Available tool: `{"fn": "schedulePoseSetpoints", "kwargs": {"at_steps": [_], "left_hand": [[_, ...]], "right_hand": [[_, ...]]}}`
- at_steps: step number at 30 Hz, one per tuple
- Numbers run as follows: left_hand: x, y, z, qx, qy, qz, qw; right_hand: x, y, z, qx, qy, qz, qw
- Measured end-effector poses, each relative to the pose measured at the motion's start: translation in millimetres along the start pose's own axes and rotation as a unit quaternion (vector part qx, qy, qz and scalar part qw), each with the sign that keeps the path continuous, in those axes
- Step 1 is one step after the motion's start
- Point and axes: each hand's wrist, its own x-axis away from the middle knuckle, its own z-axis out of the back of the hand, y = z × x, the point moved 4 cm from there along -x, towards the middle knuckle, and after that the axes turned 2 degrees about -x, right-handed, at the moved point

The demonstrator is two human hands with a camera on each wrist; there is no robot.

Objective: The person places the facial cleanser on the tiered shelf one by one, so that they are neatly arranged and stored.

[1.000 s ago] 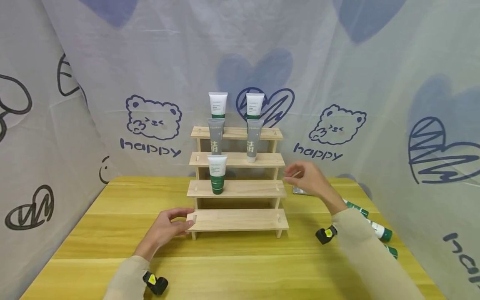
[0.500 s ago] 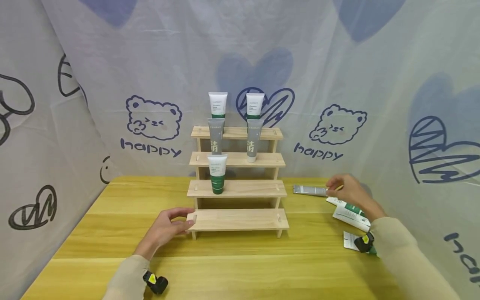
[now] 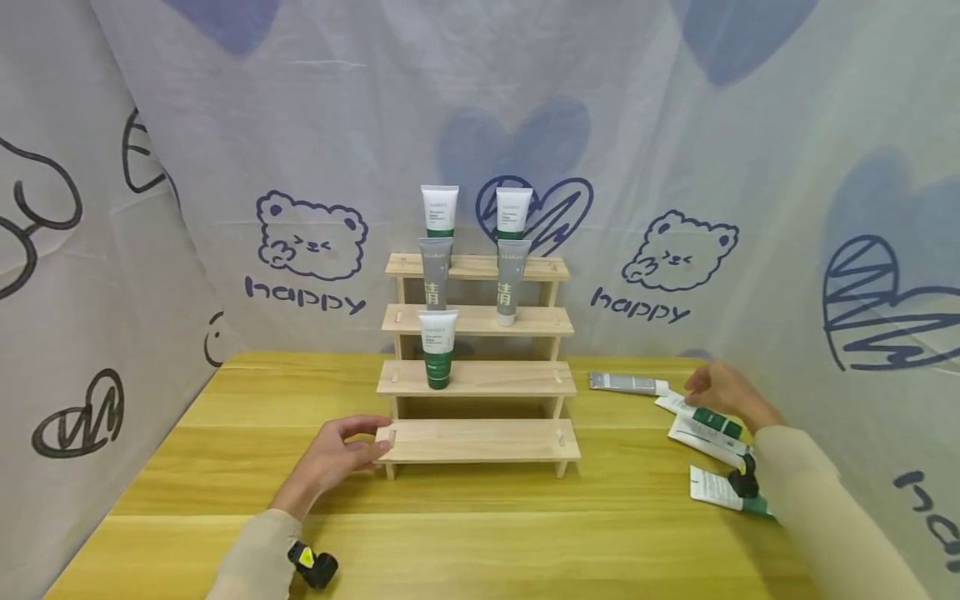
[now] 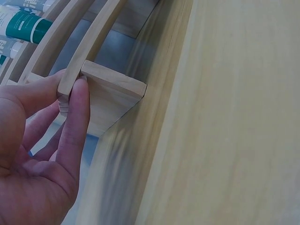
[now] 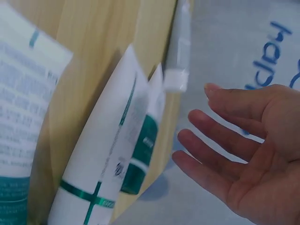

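At the left end of the lowest step, my left hand pinches the board of a four-tier wooden display stand; the left wrist view shows thumb and index finger on the board's end. My right hand is over the far right of the table with fingers loosely bent and nothing in them. Below it lies a white and green tube, with a white tube just in front. Nearer me lies another white-green tube, partly behind the wrist camera. A grey tube lies left of the hand.
On the stand, two white-green tubes stand on the top tier and two grey tubes on the tier below. One white-green tube stands on the third tier. A printed cloth hangs behind the table.
My right hand has moved right, from beside the stand to above the lying tubes, uncovering the grey tube. My left hand stays on the lowest step.
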Motion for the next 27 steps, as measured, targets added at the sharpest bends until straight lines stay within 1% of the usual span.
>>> {"fn": "schedulePoseSetpoints", "kwargs": {"at_steps": [6,10,15,17,19,22,27], "left_hand": [[0.6,-0.4,0.1,-0.002,0.002,0.001,1.0],[0.7,0.6,0.1,-0.001,0.0,0.001,1.0],[-0.5,0.1,0.0,0.003,-0.002,-0.001,1.0],[-0.8,-0.1,-0.2,0.003,-0.002,-0.004,1.0],[-0.8,-0.1,0.0,0.004,-0.002,-0.005,1.0],[-0.4,-0.2,0.1,0.005,-0.003,-0.005,1.0],[0.1,-0.2,0.5,0.007,-0.002,-0.002,1.0]], "right_hand": [[-7.9,27.6,-4.2,-0.004,-0.024,-0.064,0.9977],[-7.7,46.7,-9.6,-0.016,-0.015,-0.087,0.996],[-2.2,61.6,-13.9,-0.021,0.004,-0.073,0.9971],[-0.2,65.9,-15.6,-0.02,-0.001,-0.068,0.9975],[1.5,70.1,-17.8,-0.026,-0.007,-0.077,0.9967],[1.7,73.2,-19.3,-0.023,-0.014,-0.074,0.9969],[0.4,73.3,-20.0,-0.024,-0.009,-0.058,0.998]]}}
